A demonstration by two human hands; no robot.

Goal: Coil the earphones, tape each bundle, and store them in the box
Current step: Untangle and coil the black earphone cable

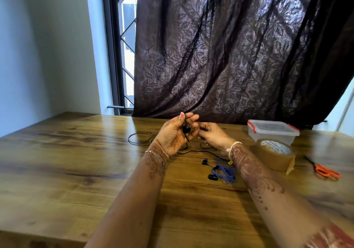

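My left hand (175, 133) is raised above the table, palm toward me, and holds the earbud end of the black earphones (139, 137) between thumb and fingers. The black cable trails down in loose loops onto the wood. My right hand (209, 135) is right beside the left one, fingers curled, pinching the same cable. A second pair, blue earphones (224, 173) with black buds, lies in a loose heap under my right forearm. The clear plastic box (273, 131) with red clips stands shut at the back right. A brown tape roll (275, 155) lies in front of it.
Orange-handled scissors (323, 170) lie at the right edge of the wooden table (67, 161). A dark patterned curtain (229, 56) hangs behind the table, with a barred window (125, 46) to its left.
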